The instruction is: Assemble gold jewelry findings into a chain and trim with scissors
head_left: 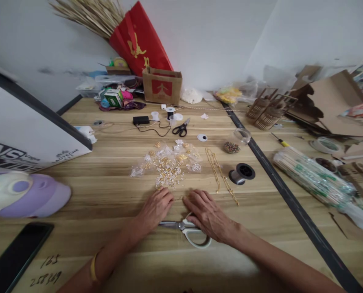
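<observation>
My left hand rests low over the wood table, fingers bent and pressed together beside a pile of gold and clear beads. A thin gold strand spans the small gap to my right hand, whose fingers are also curled down. Both hands appear closed on its ends, though the fingertips are hidden. White-handled scissors lie just below, partly covered by my right hand. Gold chains are stretched out to the right of the pile, near a spool of fine wire.
Black scissors, a black adapter and a jar of beads stand farther back. Left are a phone and a purple-white object. Bundled sticks and cardboard fill the right.
</observation>
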{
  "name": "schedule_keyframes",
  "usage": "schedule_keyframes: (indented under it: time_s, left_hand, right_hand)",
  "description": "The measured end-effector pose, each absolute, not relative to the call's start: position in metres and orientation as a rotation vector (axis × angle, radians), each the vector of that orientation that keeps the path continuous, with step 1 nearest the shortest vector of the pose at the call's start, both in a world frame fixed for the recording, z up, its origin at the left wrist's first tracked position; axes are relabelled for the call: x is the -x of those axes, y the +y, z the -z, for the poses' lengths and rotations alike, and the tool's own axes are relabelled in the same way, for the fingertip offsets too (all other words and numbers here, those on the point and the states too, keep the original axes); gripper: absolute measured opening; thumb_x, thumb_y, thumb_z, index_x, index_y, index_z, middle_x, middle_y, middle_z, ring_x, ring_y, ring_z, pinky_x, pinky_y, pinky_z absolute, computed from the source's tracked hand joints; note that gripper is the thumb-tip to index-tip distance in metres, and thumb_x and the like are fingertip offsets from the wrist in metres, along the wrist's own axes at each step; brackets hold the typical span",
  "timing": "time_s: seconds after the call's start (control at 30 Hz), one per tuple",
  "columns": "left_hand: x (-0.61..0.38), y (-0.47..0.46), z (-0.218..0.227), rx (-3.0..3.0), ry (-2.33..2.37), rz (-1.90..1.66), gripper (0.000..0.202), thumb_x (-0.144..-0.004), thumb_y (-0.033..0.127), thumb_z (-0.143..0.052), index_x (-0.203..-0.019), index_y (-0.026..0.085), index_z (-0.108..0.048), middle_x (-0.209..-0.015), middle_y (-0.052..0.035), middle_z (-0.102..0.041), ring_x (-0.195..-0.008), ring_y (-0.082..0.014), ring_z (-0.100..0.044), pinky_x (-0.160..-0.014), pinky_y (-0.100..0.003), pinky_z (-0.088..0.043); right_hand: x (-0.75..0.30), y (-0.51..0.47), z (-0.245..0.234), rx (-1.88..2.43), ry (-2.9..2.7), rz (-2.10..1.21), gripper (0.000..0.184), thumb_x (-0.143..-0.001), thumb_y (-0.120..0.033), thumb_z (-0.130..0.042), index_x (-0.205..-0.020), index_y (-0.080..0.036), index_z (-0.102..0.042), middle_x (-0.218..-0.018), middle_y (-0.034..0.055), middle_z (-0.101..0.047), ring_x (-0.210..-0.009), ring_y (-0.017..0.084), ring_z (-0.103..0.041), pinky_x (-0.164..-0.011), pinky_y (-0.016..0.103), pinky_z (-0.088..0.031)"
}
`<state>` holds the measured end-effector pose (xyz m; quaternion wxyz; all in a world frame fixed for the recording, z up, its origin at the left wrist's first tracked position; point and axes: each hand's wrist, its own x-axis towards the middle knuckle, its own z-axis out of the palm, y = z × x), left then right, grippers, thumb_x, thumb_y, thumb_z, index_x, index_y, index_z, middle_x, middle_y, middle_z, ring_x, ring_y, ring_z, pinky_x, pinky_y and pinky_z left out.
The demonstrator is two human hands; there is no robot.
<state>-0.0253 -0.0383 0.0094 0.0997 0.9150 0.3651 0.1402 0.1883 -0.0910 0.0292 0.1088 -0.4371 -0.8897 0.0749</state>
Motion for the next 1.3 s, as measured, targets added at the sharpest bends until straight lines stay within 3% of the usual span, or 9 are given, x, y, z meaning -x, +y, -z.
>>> schedule_keyframes:
  time_s: [1.3]
  left_hand:
    - [0.03, -0.036, -0.004, -2.615, 1.137, -0.454, 0.016, -0.089, 0.018, -0.046, -0.079, 0.016, -0.059, -0.081, -0.004, -0.057, -0.08, -0.0167, -0.053, -0.077, -0.032, -0.047]
  right_hand:
    - [-0.21, -0.089, -0.026, 1.359, -2.526, -0.244, 0.039, -0.091, -0.036, -0.045, -0.122, -0.013, -0.05, -0.121, 0.0143, -0.054, -0.118, 0.027, -0.043, -0.096, 0.047, -0.042]
